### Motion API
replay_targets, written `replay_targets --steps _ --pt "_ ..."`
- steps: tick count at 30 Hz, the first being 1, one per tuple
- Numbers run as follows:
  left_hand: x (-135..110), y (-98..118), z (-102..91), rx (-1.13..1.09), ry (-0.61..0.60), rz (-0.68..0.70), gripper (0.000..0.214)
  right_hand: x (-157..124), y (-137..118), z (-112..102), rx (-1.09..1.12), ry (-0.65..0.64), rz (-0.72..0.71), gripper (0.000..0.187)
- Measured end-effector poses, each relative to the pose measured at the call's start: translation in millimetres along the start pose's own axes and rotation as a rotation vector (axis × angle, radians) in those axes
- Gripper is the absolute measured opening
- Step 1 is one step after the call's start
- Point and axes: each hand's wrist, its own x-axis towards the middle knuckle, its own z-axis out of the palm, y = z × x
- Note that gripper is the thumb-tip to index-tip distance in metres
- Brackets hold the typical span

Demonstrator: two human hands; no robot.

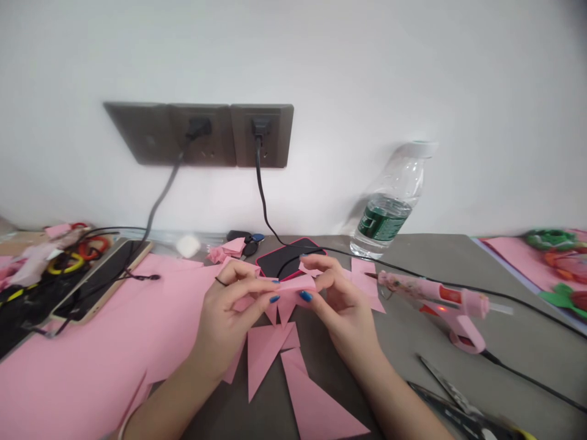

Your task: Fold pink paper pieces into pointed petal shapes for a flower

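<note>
My left hand and my right hand pinch a small folded piece of pink paper between their fingertips, just above the desk. The nails are painted blue. Cut pink paper triangles lie under and in front of my hands, and a long pink paper piece sits close to my right wrist. A large pink paper sheet spreads out beyond my left forearm. To the right of my right hand lies a pink hot glue gun with a glue stick in it.
Scissors lie at the lower right. A black phone in a pink case sits behind my hands, and a water bottle stands by the wall. Black cables run from wall sockets across the desk. A tablet and coloured rings lie at the left.
</note>
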Motion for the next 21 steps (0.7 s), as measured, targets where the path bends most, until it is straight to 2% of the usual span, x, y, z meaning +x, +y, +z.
replay_targets --steps 5,10,14,21 --pt "-1.6 -0.2 2.6 -0.065 -0.059 -0.01 0.015 -0.8 -5.2 5.2 0.112 -0.052 0.061 0.023" --pt "-4.2 4.7 2.5 -0.116 -0.111 -0.235 0.012 -0.8 -6.3 7.8 0.18 0.009 0.164 0.022" --pt "-4.4 5.6 2.8 -0.192 -0.09 -0.399 0.013 0.3 -5.4 5.6 0.105 -0.021 0.225 0.02" --pt "-3.1 5.8 4.6 -0.258 -0.084 -0.503 0.01 1.4 -3.7 3.5 0.175 -0.015 0.304 0.02"
